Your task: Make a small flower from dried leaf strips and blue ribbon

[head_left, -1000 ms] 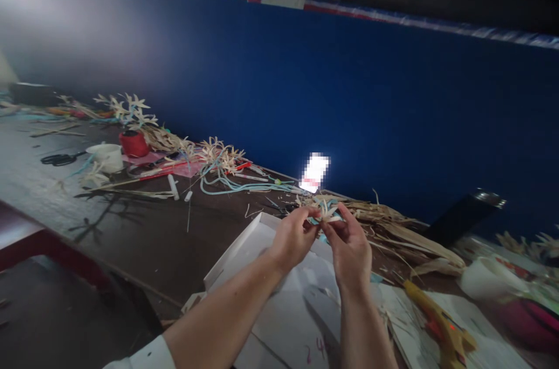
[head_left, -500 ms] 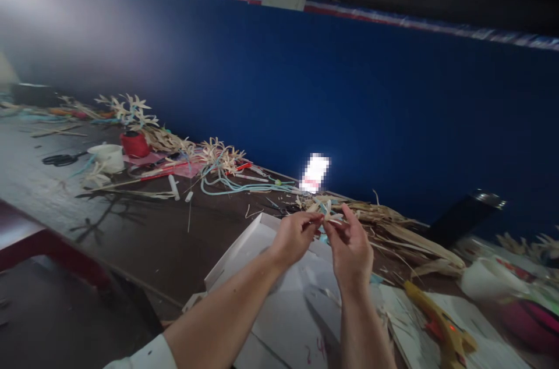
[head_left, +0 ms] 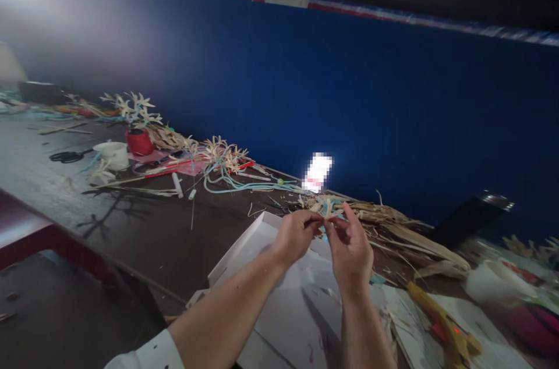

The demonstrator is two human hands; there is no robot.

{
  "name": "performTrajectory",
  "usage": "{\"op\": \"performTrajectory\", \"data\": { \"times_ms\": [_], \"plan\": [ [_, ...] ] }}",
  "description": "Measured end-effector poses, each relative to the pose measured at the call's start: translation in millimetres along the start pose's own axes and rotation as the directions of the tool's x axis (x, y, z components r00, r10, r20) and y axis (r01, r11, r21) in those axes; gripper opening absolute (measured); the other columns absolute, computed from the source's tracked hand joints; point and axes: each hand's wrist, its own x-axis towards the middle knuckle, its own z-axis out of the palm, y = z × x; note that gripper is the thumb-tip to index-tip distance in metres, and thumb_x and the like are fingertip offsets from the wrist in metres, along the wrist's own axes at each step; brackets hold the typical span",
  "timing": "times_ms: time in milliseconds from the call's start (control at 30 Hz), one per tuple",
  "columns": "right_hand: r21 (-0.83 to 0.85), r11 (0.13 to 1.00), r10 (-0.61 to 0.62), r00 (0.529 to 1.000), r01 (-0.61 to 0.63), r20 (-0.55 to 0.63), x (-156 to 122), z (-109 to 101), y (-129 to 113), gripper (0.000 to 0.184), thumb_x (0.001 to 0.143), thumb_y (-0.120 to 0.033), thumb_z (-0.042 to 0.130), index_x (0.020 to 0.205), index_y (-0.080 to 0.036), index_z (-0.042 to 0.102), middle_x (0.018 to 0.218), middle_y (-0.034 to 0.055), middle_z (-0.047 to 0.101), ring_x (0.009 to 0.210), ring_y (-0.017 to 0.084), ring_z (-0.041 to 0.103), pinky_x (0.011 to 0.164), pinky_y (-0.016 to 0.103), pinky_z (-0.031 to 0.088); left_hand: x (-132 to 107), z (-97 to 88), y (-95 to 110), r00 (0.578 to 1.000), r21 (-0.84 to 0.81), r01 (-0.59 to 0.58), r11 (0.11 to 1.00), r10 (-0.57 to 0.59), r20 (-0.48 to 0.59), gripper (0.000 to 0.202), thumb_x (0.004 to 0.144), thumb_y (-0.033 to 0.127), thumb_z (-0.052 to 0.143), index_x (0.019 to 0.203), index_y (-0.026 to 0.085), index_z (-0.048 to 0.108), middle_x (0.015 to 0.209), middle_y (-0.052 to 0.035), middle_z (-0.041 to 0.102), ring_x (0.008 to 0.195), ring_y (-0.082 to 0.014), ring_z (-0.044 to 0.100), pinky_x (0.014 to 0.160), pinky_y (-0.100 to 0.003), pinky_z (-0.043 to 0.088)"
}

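My left hand [head_left: 297, 235] and my right hand [head_left: 350, 241] meet over a white box lid or tray [head_left: 248, 241]. Between their fingertips is a small pale flower [head_left: 328, 209] that looks made of dried husk strips. Both hands are closed in a pinch on its lower part; my right index finger points up beside it. The fingers hide the flower's base. Light blue material shows just behind it, and I cannot tell whether it belongs to the flower.
Dried husks [head_left: 393, 215] lie behind my hands. A yellow glue gun [head_left: 441, 322] with a lit red light rests at right, near a white cup [head_left: 493, 280] and a dark cylinder [head_left: 471, 217]. Leftward are husk flowers [head_left: 222, 153], blue cords [head_left: 244, 187], red thread [head_left: 140, 143] and black scissors [head_left: 70, 156].
The view has shifted slightly, so the table things sit a little further right. My fingertips have drawn closer together at the flower, whose petals have turned more upright.
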Motion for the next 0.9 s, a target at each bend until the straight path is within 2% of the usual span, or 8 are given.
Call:
{"op": "performTrajectory", "data": {
  "times_ms": [100,167,300,367,433,567,700,900],
  "plan": [
    [0.003,1.000,0.015,1.000,-0.015,-0.006,-0.5,1.4,-1.6,0.062,0.074,-0.041,0.064,0.131,-0.021,0.048,0.096,0.0077,0.063,0.067,0.015,0.059,0.062,0.028,0.048,-0.3,-0.5,0.1,1.000,0.022,-0.029,0.999,0.029,-0.006,0.017,0.077,0.020,0.053,0.084,0.017,0.069,0.077,-0.0013,0.068,0.062,-0.0101,0.062,0.056,-0.019,0.048],
    [-0.008,0.999,0.042,0.999,-0.043,-0.011,-0.2,1.2,-1.3,0.064,0.072,-0.041,0.065,0.130,-0.022,0.048,0.106,0.0090,0.060,0.065,0.013,0.057,0.060,0.027,0.047,-0.9,-1.1,0.7,0.999,0.025,-0.047,0.999,0.047,-0.006,0.018,0.077,0.019,0.052,0.083,0.017,0.068,0.077,-0.0011,0.067,0.062,-0.0100,0.062,0.056,-0.019,0.048],
    [0.110,0.978,0.180,0.984,-0.180,0.010,1.6,-0.8,2.5,0.073,0.065,-0.043,0.071,0.131,-0.024,0.046,0.121,0.0096,0.053,0.066,0.011,0.055,0.057,0.025,0.045,-1.9,-1.5,2.7,0.998,0.000,-0.059,0.998,0.059,-0.018,0.017,0.078,0.018,0.052,0.084,0.017,0.068,0.080,-0.0013,0.068,0.063,-0.0101,0.062,0.058,-0.019,0.048],
    [0.213,0.941,0.249,0.965,-0.261,0.085,2.3,-1.9,4.6,0.069,0.066,-0.045,0.070,0.129,-0.025,0.049,0.112,0.0065,0.059,0.065,0.011,0.054,0.053,0.023,0.041,-2.0,-1.2,3.6,0.997,-0.014,-0.064,0.998,0.063,-0.033,0.015,0.077,0.020,0.054,0.083,0.017,0.068,0.078,-0.0015,0.067,0.063,-0.0103,0.062,0.059,-0.019,0.048],
    [0.284,0.902,0.288,0.944,-0.324,0.162,2.7,-2.7,5.5,0.061,0.066,-0.047,0.070,0.121,-0.022,0.057,0.092,0.0033,0.063,0.062,0.012,0.053,0.049,0.022,0.037,-2.1,-1.1,4.7,0.997,-0.021,-0.059,0.998,0.058,-0.041,0.014,0.076,0.021,0.056,0.081,0.016,0.068,0.076,-0.0016,0.067,0.062,-0.0104,0.060,0.057,-0.019,0.047],
    [0.298,0.886,0.299,0.929,-0.355,0.219,2.9,-3.5,3.3,0.044,0.065,-0.048,0.071,0.096,-0.017,0.066,0.066,-0.0007,0.058,0.051,0.010,0.046,0.044,0.021,0.031,-3.7,-2.6,9.0,0.999,-0.016,-0.040,0.999,0.040,0.012,0.015,0.076,0.021,0.055,0.080,0.016,0.069,0.074,-0.0014,0.067,0.061,-0.0101,0.059,0.055,-0.019,0.046],
    [0.285,0.898,0.290,0.939,-0.334,0.186,3.2,-2.9,0.2,0.037,0.063,-0.048,0.073,0.081,-0.017,0.065,0.060,-0.0020,0.054,0.049,0.009,0.044,0.043,0.021,0.031,-6.2,-4.3,12.7,0.997,-0.013,-0.061,0.998,0.062,0.053,0.018,0.078,0.023,0.053,0.080,0.016,0.070,0.074,-0.0017,0.067,0.065,-0.0108,0.060,0.056,-0.018,0.045],
    [0.278,0.911,0.290,0.953,-0.304,0.089,2.9,-1.4,-3.4,0.042,0.058,-0.051,0.075,0.080,-0.018,0.065,0.061,-0.0015,0.056,0.050,0.011,0.047,0.044,0.022,0.035,-6.4,-4.2,12.2,0.998,-0.033,-0.045,0.998,0.047,0.043,0.022,0.077,0.017,0.050,0.087,0.017,0.070,0.076,-0.0019,0.068,0.063,-0.0105,0.060,0.057,-0.019,0.046]
  ]
}}
